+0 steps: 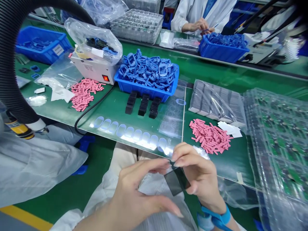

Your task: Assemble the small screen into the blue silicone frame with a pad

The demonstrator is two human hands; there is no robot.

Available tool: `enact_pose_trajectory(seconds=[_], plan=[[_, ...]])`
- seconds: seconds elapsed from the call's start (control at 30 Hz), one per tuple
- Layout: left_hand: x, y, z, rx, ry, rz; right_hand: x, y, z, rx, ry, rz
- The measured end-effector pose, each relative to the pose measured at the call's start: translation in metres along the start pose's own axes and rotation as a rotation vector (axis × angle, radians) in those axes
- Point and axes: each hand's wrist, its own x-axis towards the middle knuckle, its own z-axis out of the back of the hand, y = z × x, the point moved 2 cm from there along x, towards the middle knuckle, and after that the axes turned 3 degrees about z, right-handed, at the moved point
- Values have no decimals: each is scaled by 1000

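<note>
My right hand (pixel 201 173) pinches a small dark rectangular display panel (pixel 177 181) at its upper and right edges, above my lap. The panel is tilted and looks glossy and partly see-through. Close on its left, my left hand (pixel 137 189) is spread, with the thumb well apart from the fingers. Its fingertips reach the panel's top corner, but whether they touch it I cannot tell. Just beyond my hands, a row of clear oval films (pixel 130 132) lies along the table's front edge. Three stacks of similar dark panels (pixel 143 105) stand behind that row.
Blue frames fill a blue bin (pixel 146 88). Pink strips lie in piles at left (pixel 84 93) and right (pixel 211 136). A wrapped stack of grey pieces (pixel 216 102) and clear trays of circuit boards (pixel 281 138) stand at right. A black hose (pixel 9 64) arches at left. A co-worker's hands (pixel 199 25) are opposite.
</note>
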Motion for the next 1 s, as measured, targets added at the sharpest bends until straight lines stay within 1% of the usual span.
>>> enact_pose_trajectory(seconds=[0.03, 0.1, 0.13, 0.17, 0.2, 0.23, 0.27, 0.4, 0.43, 0.47, 0.5, 0.53, 0.57, 0.6, 0.63, 0.67, 0.73, 0.8, 0.9, 1.0], plan=[[0, 3, -2, -131, 86, 121, 0, -1, -1, 26, 26, -30], [1, 10, -8, -438, 361, 395, 1, 0, -1, 68, 107, -86], [1, 13, -12, -594, 505, 519, 2, 1, -1, 83, 157, -112], [1, 15, -14, -735, 619, 621, 5, 3, 0, 94, 213, -134], [1, 16, -17, -856, 695, 688, 8, 5, 0, 98, 271, -152], [1, 17, -18, -949, 730, 726, 11, 7, 1, 96, 325, -166], [1, 18, -19, -1013, 738, 746, 15, 9, 1, 87, 371, -173], [-3, 19, -18, -1095, 741, 754, 27, 15, -1, 49, 550, -128], [-4, 18, -16, -1098, 734, 746, 29, 17, -3, 57, 571, -120], [-4, 17, -14, -1106, 717, 712, 30, 19, -5, 63, 561, -123], [-5, 16, -12, -1108, 688, 663, 30, 21, -7, 58, 509, -130], [-5, 15, -9, -1095, 645, 605, 30, 23, -9, 32, 418, -136], [-5, 14, -5, -1066, 582, 543, 29, 26, -10, -23, 301, -127], [-6, 13, -1, -1022, 505, 487, 29, 30, -12, -103, 184, -96], [-7, 12, 4, -968, 419, 442, 27, 34, -15, -199, 94, -49], [-8, 11, 8, -910, 335, 414, 26, 38, -18, -290, 41, 6], [-12, 9, 15, -831, 217, 368, 25, 43, -26, -429, 36, 94], [-15, 8, 18, -799, 161, 349, 26, 43, -33, -494, 72, 124], [-17, 7, 19, -784, 119, 345, 28, 40, -37, -536, 64, 109], [-16, 7, 18, -767, 119, 337, 30, 37, -38, -551, 52, 108]])
